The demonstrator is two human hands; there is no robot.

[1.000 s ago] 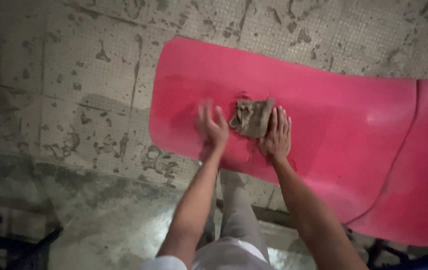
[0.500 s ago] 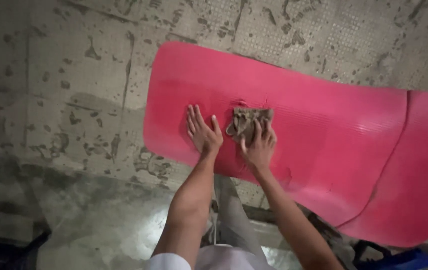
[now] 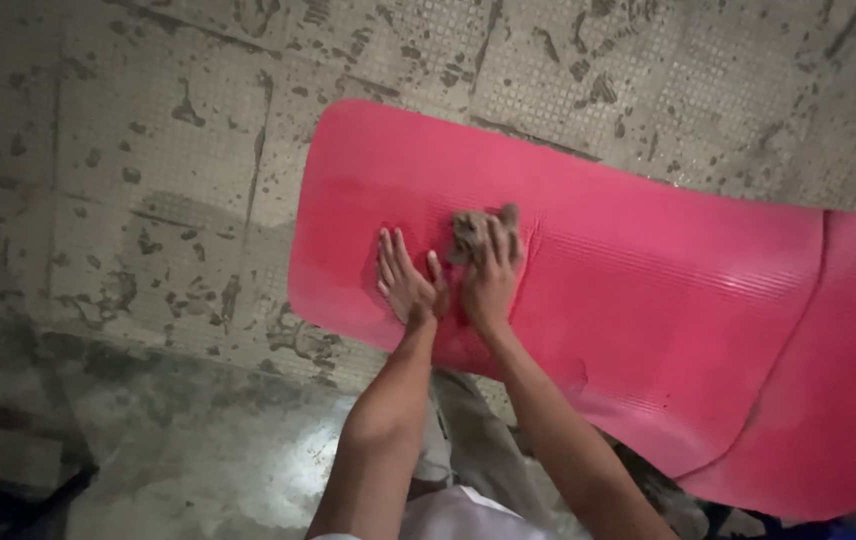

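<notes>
A pink ribbed foam mat (image 3: 648, 290) lies spread over a stained tiled floor. My left hand (image 3: 403, 278) rests flat on the mat near its left end, fingers spread, holding nothing. Right beside it, my right hand (image 3: 493, 275) presses a crumpled brownish rag (image 3: 468, 232) against the mat, the fingers lying over the cloth. The two hands almost touch at the wrists.
Wet, dirty floor tiles (image 3: 148, 180) surround the mat on the left and top. The mat's right part (image 3: 838, 380) bends along a crease. My grey trouser leg (image 3: 458, 440) shows below my arms. Dark objects sit at the bottom left corner.
Both hands and the rag have slid leftwards along the mat, towards its left end. The right hand has drawn closer to the left one.
</notes>
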